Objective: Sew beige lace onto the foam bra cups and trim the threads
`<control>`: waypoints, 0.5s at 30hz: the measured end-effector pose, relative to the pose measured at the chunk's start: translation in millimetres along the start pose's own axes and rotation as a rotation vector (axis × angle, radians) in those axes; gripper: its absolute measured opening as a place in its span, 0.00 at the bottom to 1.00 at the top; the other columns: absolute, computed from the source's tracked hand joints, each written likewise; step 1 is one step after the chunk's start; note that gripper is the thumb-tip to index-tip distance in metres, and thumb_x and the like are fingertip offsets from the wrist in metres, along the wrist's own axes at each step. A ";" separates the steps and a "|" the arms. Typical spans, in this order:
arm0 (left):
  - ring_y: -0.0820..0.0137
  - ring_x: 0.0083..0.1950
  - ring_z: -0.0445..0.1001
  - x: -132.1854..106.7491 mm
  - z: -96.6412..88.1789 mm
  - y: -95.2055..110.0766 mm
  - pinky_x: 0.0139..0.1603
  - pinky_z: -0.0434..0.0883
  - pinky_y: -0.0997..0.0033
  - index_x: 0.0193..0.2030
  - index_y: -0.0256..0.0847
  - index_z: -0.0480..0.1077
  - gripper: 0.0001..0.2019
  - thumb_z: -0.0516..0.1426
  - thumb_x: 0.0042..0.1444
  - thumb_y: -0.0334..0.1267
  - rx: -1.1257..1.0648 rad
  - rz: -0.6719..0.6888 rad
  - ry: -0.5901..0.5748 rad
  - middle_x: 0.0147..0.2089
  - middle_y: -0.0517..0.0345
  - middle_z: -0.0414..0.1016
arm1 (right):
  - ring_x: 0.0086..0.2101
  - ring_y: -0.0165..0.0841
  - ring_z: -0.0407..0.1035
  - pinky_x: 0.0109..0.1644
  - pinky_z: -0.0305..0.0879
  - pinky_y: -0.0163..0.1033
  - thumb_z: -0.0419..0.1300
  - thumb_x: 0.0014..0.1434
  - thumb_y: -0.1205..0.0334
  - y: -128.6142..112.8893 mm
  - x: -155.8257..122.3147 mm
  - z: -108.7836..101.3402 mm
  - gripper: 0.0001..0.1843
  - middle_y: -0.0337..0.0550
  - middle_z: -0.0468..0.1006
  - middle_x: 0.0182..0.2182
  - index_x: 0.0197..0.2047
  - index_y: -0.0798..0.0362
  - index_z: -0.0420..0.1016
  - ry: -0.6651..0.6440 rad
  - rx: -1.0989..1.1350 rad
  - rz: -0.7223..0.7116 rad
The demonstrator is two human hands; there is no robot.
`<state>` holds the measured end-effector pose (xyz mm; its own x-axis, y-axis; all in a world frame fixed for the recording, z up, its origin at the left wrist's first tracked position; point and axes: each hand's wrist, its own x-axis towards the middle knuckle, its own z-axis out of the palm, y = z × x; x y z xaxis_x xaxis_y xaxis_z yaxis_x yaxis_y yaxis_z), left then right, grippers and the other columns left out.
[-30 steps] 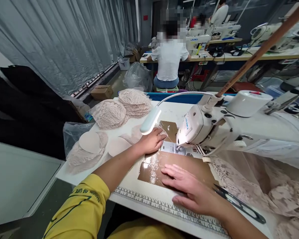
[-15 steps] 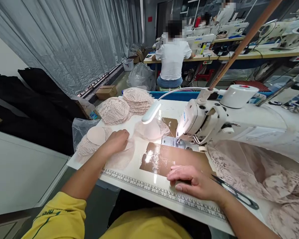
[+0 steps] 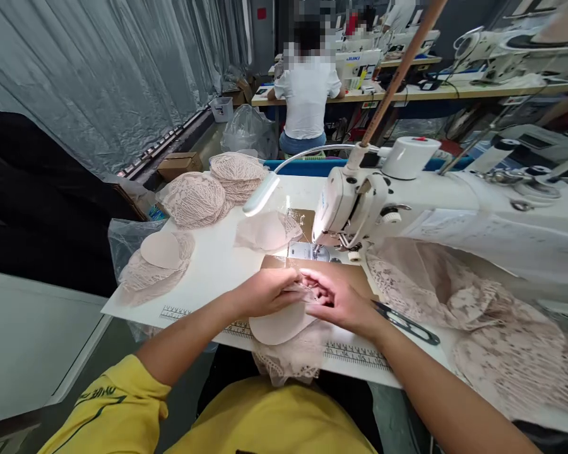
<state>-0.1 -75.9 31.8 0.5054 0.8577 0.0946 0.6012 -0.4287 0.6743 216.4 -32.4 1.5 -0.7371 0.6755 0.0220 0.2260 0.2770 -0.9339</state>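
L hand (image 3: 269, 292) swung in nr R hand (image 3: 344, 304), both curled, grips clamped on cup (image 3: 280, 326)

1. Smooth, pale-beige, rounded cup pad (image 3: 281, 326): over front edge strip of white tabletop (image 3: 213, 268), curved rim toward wearer, upper part hidden by left hand (image 3: 269, 292).
2. Sheer, pale-pink, lace-bordered fabric (image 3: 289, 358): with the pad, loose, creased, lacy end hanging past table edge.
3. Fabric's upper end: gathered between left hand and right hand (image 3: 344, 304), folds unclear.
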 end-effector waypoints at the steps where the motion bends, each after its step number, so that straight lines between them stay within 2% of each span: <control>1: 0.70 0.37 0.69 9.1 2.3 1.2 0.35 0.64 0.73 0.42 0.40 0.66 0.07 0.54 0.60 0.39 -0.066 0.012 -0.036 0.39 0.55 0.72 | 0.34 0.33 0.69 0.37 0.69 0.39 0.61 0.55 0.57 -0.8 0.0 0.3 0.30 0.44 0.76 0.39 0.61 0.51 0.64 0.017 -0.047 0.018; 3: 0.70 0.37 0.69 20.6 -0.2 -2.6 0.34 0.64 0.74 0.43 0.39 0.67 0.08 0.57 0.56 0.36 -0.147 -0.026 -0.105 0.40 0.56 0.72 | 0.32 0.33 0.68 0.37 0.68 0.40 0.58 0.56 0.61 -2.4 -0.5 -1.2 0.28 0.41 0.75 0.33 0.61 0.52 0.65 0.048 -0.119 0.060; 4: 0.71 0.35 0.68 23.0 -4.2 -7.5 0.32 0.62 0.74 0.41 0.39 0.67 0.07 0.57 0.55 0.36 -0.169 -0.078 -0.130 0.36 0.58 0.71 | 0.32 0.34 0.68 0.37 0.68 0.40 0.57 0.56 0.62 -3.0 -1.0 -2.6 0.28 0.41 0.75 0.33 0.61 0.53 0.65 0.057 -0.126 0.091; 6: 0.75 0.28 0.62 23.2 -14.6 -21.2 0.27 0.57 0.76 0.35 0.38 0.67 0.05 0.58 0.53 0.36 -0.225 -0.220 -0.171 0.28 0.63 0.65 | 0.34 0.35 0.70 0.37 0.68 0.40 0.58 0.55 0.61 -3.9 -2.0 -5.6 0.31 0.43 0.75 0.35 0.62 0.56 0.63 0.058 -0.104 0.161; 9: 0.79 0.24 0.55 20.4 -26.0 -40.2 0.24 0.53 0.77 0.30 0.37 0.64 0.10 0.60 0.52 0.39 -0.413 -0.360 -0.205 0.23 0.67 0.57 | 0.41 0.39 0.71 0.42 0.69 0.43 0.59 0.54 0.62 -5.0 -3.0 -7.8 0.33 0.49 0.76 0.44 0.63 0.57 0.62 0.048 -0.069 0.201; 12: 0.79 0.26 0.59 25.0 -24.2 -45.5 0.26 0.54 0.79 0.30 0.37 0.62 0.16 0.64 0.49 0.43 -0.638 -0.351 -0.210 0.26 0.66 0.61 | 0.46 0.41 0.70 0.47 0.68 0.44 0.58 0.53 0.63 -5.7 -2.8 -7.5 0.31 0.50 0.74 0.52 0.62 0.54 0.64 0.040 -0.020 0.158; 15: 0.77 0.30 0.66 37.7 -15.2 -40.1 0.31 0.61 0.77 0.35 0.38 0.63 0.20 0.68 0.44 0.43 -0.867 -0.365 -0.231 0.31 0.62 0.67 | 0.43 0.38 0.71 0.44 0.68 0.42 0.57 0.54 0.65 -5.1 -2.3 -7.4 0.31 0.48 0.75 0.49 0.62 0.53 0.63 0.046 -0.015 0.134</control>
<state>-14.6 -22.0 19.4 0.5428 0.7801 -0.3111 0.1262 0.2905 0.9485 221.6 -30.3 8.9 -0.6694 0.7379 -0.0859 0.3303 0.1920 -0.9242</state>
